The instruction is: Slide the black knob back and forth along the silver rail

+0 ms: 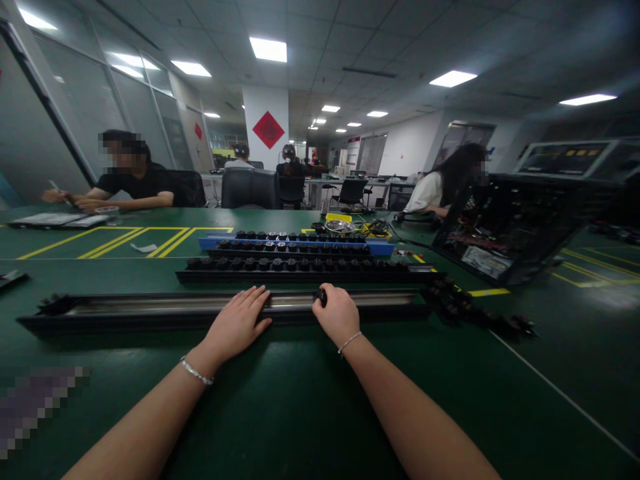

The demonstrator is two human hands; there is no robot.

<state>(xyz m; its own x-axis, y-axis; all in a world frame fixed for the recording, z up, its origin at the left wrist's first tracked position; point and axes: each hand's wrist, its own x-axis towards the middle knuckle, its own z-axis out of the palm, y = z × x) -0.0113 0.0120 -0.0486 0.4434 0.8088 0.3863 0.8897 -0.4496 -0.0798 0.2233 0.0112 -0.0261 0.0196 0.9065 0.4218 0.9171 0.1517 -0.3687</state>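
Observation:
A long black rail (pixel 150 308) with a shiny metal channel lies across the green table in front of me. My left hand (pixel 239 323) rests flat on the rail left of its middle, fingers spread. Right of the middle, my right hand (pixel 338 313) pinches a small black part (pixel 321 297) at the channel. Several black parts (pixel 54 304) sit in the rail's left end. Just behind it are a black rail (pixel 300 275) filled with a row of black parts and a blue rail (pixel 380 249) with similar rows.
Loose black parts (pixel 475 310) trail off the rail's right end. An open computer case (pixel 500 233) stands at the right, near cables and a yellow tray (pixel 339 218). People sit at the far left and right sides of the table (pixel 280 400).

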